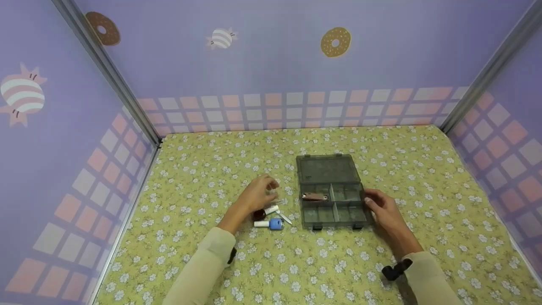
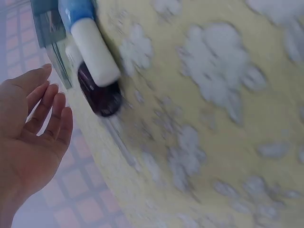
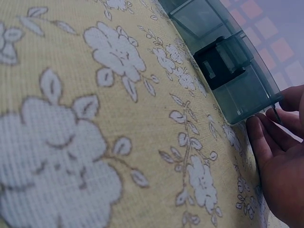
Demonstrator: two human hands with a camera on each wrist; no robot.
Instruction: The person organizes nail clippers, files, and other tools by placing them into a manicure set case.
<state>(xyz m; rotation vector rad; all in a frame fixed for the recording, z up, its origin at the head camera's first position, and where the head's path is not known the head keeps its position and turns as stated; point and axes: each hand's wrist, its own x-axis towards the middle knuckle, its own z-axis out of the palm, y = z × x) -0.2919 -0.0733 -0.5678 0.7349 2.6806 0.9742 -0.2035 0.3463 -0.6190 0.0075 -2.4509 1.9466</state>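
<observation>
In the head view my left hand (image 1: 260, 192) hovers just beyond a small group of things, fingers loosely bent with nothing seen between them. The group holds a dark red nail polish bottle (image 1: 259, 215) with a white cap, a blue nail polish bottle (image 1: 276, 224) with a white cap, and a slim pale pointed tool (image 1: 284, 217). My right hand (image 1: 383, 209) holds the right edge of a dark see-through compartment box (image 1: 334, 224), thumb at its rim and fingers against its outer side. Its lid (image 1: 328, 169) lies back. A nail clipper (image 1: 315, 197) rests in the far left compartment.
A yellow flowered cloth (image 1: 203, 169) covers the table. Purple panels (image 1: 271, 72) with printed sweets and checks rise at the back and both sides, joined by grey metal posts (image 1: 108, 72). Black latches (image 3: 218, 64) stick out from the box's front.
</observation>
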